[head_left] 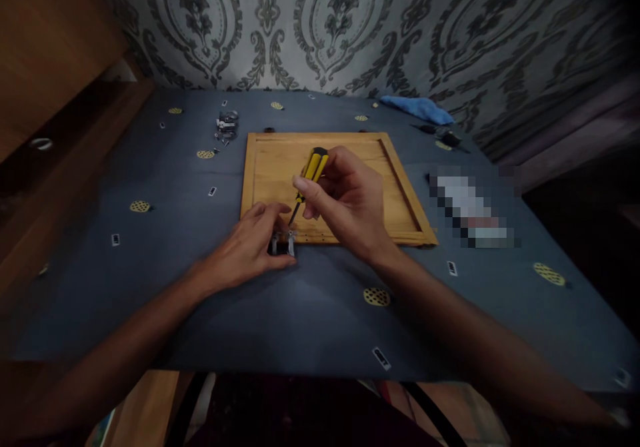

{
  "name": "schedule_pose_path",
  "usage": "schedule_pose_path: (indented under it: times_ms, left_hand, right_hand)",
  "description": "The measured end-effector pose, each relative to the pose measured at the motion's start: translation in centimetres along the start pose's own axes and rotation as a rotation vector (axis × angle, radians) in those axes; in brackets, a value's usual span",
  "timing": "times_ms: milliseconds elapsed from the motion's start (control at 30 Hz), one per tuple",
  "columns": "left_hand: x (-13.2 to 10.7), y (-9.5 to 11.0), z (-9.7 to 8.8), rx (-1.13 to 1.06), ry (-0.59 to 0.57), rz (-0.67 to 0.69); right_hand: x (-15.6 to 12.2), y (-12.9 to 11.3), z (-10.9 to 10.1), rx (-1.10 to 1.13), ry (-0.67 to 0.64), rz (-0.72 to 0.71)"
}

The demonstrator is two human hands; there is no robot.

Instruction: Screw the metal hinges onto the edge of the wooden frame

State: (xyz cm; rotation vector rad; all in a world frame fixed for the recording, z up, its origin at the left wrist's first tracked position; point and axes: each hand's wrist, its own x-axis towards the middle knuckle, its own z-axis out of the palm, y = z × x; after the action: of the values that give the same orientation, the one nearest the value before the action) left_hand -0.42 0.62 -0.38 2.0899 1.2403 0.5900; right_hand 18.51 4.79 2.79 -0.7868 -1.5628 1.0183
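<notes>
A wooden cabinet door panel (270,160) lies flat on a table under a dark blue cloth. My right hand (350,200) is closed around a yellow and black screwdriver (313,167), whose tip points down at the panel's near edge. My left hand (255,240) is closed on a small metal hinge (283,244) at that same edge, right under the screwdriver tip.
A pile of metal hinges and screws (226,126) sits at the back left of the cloth (175,234). A blue rag (417,107) and dark tools (445,137) lie at the back right. A blurred box (470,210) rests right of the panel. Patterned wallpaper stands behind.
</notes>
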Motion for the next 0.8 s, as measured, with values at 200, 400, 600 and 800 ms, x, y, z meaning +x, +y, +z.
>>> schedule_pose_path:
  times_ms: [200,400,600,800]
  left_hand:
    - [0.0,-0.1,0.0,-0.009,0.015,-0.001]
    - [0.0,0.0,0.0,-0.020,0.012,-0.008]
    - [0.1,0.0,0.0,-0.027,0.025,-0.005]
    - [0.0,-0.3,0.2,-0.018,0.026,0.009]
  right_hand:
    - [-1.1,-0.5,-0.3,-0.007,0.050,0.000]
    - [-1.3,-0.2,-0.2,0.008,0.044,-0.011]
    - [-1.2,0.0,0.0,0.018,0.034,-0.050]
    - [-1.4,0.1,0.0,-0.005,0.024,-0.025]
